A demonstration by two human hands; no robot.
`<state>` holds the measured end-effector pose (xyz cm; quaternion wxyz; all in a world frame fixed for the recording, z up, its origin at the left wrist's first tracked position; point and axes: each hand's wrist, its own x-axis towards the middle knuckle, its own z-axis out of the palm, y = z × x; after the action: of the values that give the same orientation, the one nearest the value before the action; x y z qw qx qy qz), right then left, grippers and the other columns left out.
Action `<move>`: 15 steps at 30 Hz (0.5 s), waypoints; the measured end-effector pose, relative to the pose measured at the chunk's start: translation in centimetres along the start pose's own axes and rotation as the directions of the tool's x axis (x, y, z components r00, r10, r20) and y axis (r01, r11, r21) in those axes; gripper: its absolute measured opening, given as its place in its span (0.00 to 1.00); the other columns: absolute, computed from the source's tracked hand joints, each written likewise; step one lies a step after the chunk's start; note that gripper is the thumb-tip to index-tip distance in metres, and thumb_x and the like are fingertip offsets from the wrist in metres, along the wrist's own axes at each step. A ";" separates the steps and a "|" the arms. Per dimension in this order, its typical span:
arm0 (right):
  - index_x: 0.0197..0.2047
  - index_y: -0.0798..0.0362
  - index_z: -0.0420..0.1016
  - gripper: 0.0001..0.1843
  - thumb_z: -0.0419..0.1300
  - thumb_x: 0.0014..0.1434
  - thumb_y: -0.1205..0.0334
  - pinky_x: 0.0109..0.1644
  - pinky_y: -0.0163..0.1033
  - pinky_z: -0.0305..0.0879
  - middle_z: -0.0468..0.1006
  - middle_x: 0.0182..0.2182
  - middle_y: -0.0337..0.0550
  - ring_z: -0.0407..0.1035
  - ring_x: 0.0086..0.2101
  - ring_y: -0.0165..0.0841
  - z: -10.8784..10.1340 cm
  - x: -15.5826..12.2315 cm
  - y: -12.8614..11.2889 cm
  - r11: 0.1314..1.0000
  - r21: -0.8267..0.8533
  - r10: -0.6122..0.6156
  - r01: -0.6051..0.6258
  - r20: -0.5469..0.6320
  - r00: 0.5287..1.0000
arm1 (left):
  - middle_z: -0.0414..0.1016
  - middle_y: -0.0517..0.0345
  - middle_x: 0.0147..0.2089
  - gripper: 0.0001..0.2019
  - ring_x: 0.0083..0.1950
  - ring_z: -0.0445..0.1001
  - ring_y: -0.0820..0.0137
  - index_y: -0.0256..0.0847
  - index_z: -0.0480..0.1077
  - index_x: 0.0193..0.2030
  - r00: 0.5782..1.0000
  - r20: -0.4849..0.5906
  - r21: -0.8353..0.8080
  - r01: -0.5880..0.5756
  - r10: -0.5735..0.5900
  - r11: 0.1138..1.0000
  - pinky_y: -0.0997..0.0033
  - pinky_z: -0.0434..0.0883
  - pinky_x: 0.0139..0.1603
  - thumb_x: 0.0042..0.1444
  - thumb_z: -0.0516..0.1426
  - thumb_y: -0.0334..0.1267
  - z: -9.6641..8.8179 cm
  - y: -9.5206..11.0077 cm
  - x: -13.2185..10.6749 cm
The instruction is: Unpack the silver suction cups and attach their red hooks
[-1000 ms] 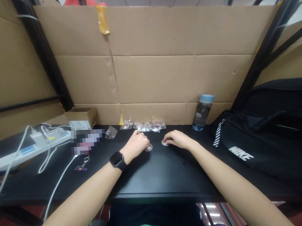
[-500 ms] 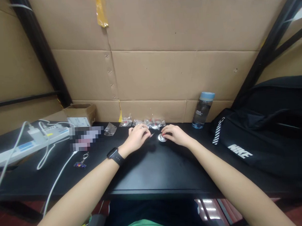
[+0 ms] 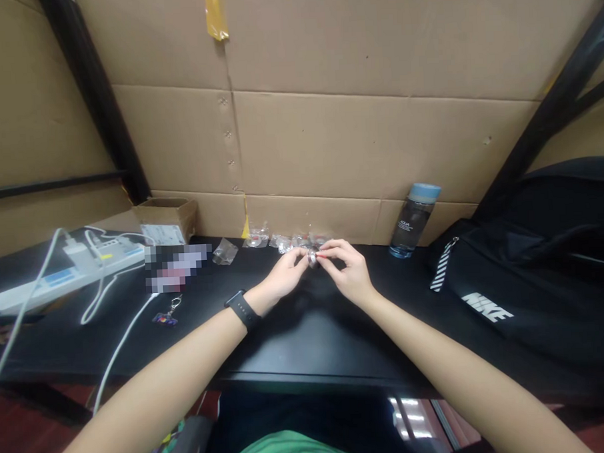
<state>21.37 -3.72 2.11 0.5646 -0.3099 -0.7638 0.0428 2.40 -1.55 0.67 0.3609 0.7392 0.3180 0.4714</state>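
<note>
A small shiny silver disc with a red part (image 3: 312, 258) is held up between my two hands, just above the black table (image 3: 307, 340), and is seen nearly edge-on. My left hand (image 3: 285, 274) pinches its left side between thumb and fingers; a black watch (image 3: 242, 309) is on that wrist. From the right, my right hand (image 3: 351, 270) grips the red part with thumb and fingertips. Beyond the hands, several clear plastic packets (image 3: 292, 241) with silver and red contents lie along the cardboard wall. The disc's exact kind is too small to tell.
To the left are a crumpled clear bag (image 3: 225, 252), a keychain (image 3: 166, 318), a small cardboard box (image 3: 167, 219) and a white power strip (image 3: 74, 273) with cables. A water bottle (image 3: 412, 223) and a black bag (image 3: 529, 283) stand on the right.
My right hand has lifted the silver disc from near the table and turned it on edge. My left hand has moved right to meet it. The view has shifted slightly.
</note>
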 end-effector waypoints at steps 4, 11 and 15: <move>0.40 0.48 0.83 0.05 0.64 0.64 0.61 0.57 0.47 0.71 0.80 0.47 0.46 0.75 0.48 0.38 0.2 -0.3 0.6 0.997 0.065 0.042 -0.046 0.065 0.997 | 0.77 0.54 0.42 0.13 0.45 0.73 0.65 0.39 0.71 0.38 1.000 -0.021 0.063 0.022 -0.020 0.998 0.67 0.69 0.52 0.66 0.54 0.47 0.1 -0.3 0.0; 0.47 0.48 0.81 0.10 0.62 0.64 0.56 0.49 0.44 0.77 0.80 0.48 0.48 0.77 0.46 0.39 0.5 -0.6 1.2 0.962 0.181 0.176 -0.206 0.168 0.970 | 0.78 0.53 0.43 0.13 0.47 0.75 0.64 0.40 0.72 0.38 0.999 -0.026 0.145 0.049 -0.045 0.988 0.65 0.69 0.55 0.66 0.54 0.46 0.1 -1.1 0.0; 0.55 0.46 0.78 0.15 0.59 0.67 0.58 0.48 0.42 0.77 0.77 0.51 0.48 0.76 0.43 0.36 0.5 -0.7 1.2 0.972 0.158 0.132 -0.171 0.228 0.965 | 0.79 0.53 0.44 0.13 0.47 0.75 0.63 0.39 0.73 0.39 0.998 -0.024 0.166 0.057 -0.054 0.985 0.64 0.70 0.54 0.66 0.54 0.46 0.1 -1.6 0.0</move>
<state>21.60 -3.02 0.83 0.4986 -0.3099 -0.7877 0.1869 2.27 -0.69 -0.70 0.3079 0.7531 0.3800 0.4401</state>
